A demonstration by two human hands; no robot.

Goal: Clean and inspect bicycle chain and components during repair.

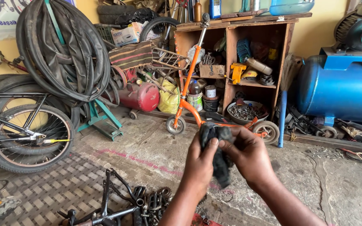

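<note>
Both hands are raised together in front of the person, over the concrete floor [156, 155]. The left hand [199, 163] and the right hand [248, 157] each pinch the top of a dark rag [218, 155] with bent fingers. The rag hangs between them, its long axis running straight down, lower end loose.

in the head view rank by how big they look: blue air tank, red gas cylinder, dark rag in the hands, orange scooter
1. Blue metal air tank, cut off by the frame edge.
2. Orange kick scooter, tall but thin.
3 and 4. Red gas cylinder and dark crumpled rag look alike; the rag, held by left hand and right hand, is nearest the camera.
</note>
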